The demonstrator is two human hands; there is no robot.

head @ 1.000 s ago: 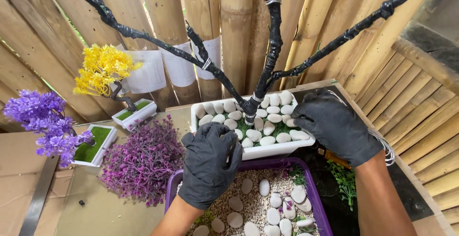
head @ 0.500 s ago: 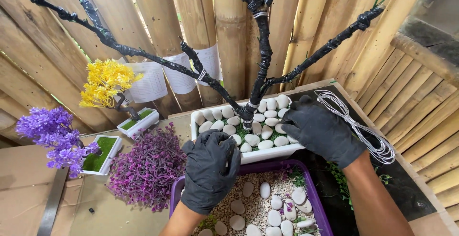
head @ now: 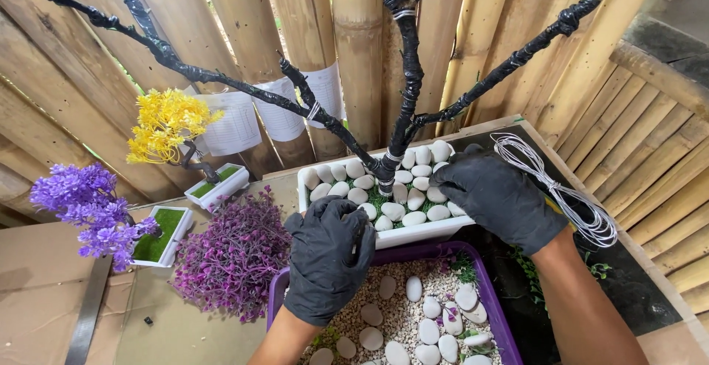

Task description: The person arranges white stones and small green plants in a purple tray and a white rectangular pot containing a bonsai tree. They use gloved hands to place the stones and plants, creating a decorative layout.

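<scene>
I had both black-gloved hands on the long white rectangular planter (head: 384, 238), the one filled with smooth white pebbles and carrying the bare tree wrapped in black tape (head: 402, 106). It sat on the brown tabletop (head: 44, 291) against the bamboo wall (head: 362, 47), just behind the purple rectangular tray of fine gravel and white stones (head: 413, 313).

My left hand (head: 329, 258) was curled over the planter's front left edge, fingers bent close; the glove hid the contact, so I could not tell whether it truly gripped the rim or only pressed on it. My right hand (head: 501, 195) lay spread across the right end, fingers over the pebbles and rim, more a flat brace than a closed grasp. No loose object showed in either hand.

I judged the step to be steadying or positioning the planter, with the trunk base sitting between my 2 hands. Any further shift would have called for an even push from both sides and low, slow motion, since the long branches reach far left and could tip the piece.

Just right of my wrist lay a coil of white wire (head: 561, 191). To the left stood a bushy purple artificial plant (head: 233, 258), a small white pot with yellow flowers (head: 170, 125), and another with violet flowers (head: 85, 202).
</scene>
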